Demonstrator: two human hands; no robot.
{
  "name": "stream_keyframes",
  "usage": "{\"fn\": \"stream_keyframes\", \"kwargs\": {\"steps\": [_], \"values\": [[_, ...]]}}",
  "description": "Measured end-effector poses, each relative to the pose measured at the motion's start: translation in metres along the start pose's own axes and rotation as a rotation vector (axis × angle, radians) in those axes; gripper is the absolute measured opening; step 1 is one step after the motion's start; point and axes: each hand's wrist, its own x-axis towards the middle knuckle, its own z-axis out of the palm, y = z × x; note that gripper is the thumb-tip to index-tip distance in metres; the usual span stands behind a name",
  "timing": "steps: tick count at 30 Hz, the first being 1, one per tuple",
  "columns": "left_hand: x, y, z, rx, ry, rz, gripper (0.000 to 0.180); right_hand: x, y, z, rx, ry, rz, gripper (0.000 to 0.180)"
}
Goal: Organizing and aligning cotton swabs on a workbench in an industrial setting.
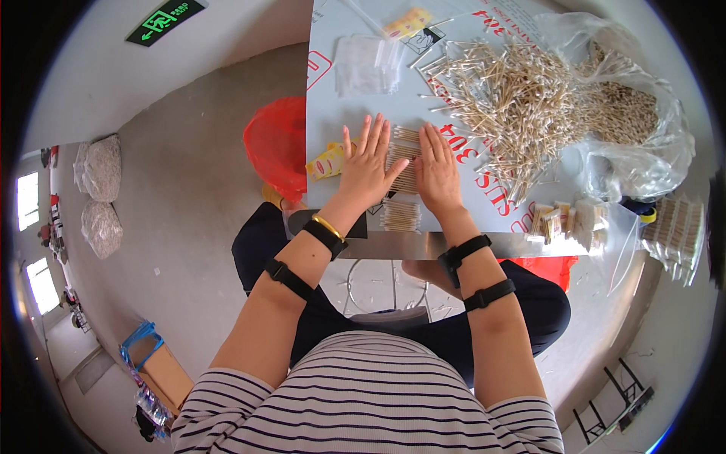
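While both hands lie flat and open, the left hand point(368, 168) and right hand point(436, 172) press from either side on a row of swabs point(403, 160) mid-table, squaring it seems underway, and lifting it would need an even pinch.

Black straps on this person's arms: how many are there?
4. Two on the left arm, one at the wrist beside a gold bangle, one on the forearm. Two on the right arm, wrist and forearm. None seem hidden.
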Motion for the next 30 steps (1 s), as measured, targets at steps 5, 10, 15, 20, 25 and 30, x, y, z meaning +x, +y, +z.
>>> {"fn": "stream_keyframes", "kwargs": {"steps": [5, 10, 15, 20, 25, 30], "values": [[-0.037, 0.002, -0.014, 0.036, -0.046, 0.008, 0.085, 0.007, -0.001, 0.0, -0.069, -0.044, -0.056, 0.059], [-0.083, 0.017, -0.028, -0.035, -0.086, 0.002, 0.084, 0.002, -0.006, 0.001, -0.135, -0.091, -0.055, 0.059], [-0.114, 0.02, -0.03, -0.079, -0.112, -0.03, 0.083, -0.004, -0.003, -0.007, -0.047, -0.086, -0.033, 0.059], [-0.071, 0.023, -0.037, -0.137, 0.006, 0.0, 0.08, -0.009, 0.026, -0.031, -0.053, 0.041, 0.085, 0.052], [-0.014, 0.031, -0.024, -0.081, 0.059, 0.116, 0.07, 0.023, 0.047, -0.055, -0.162, 0.068, 0.117, 0.032], [0.006, 0.035, -0.004, 0.019, 0.047, 0.142, 0.07, 0.074, 0.05, -0.051, -0.181, 0.063, -0.031, 0.032]]}}
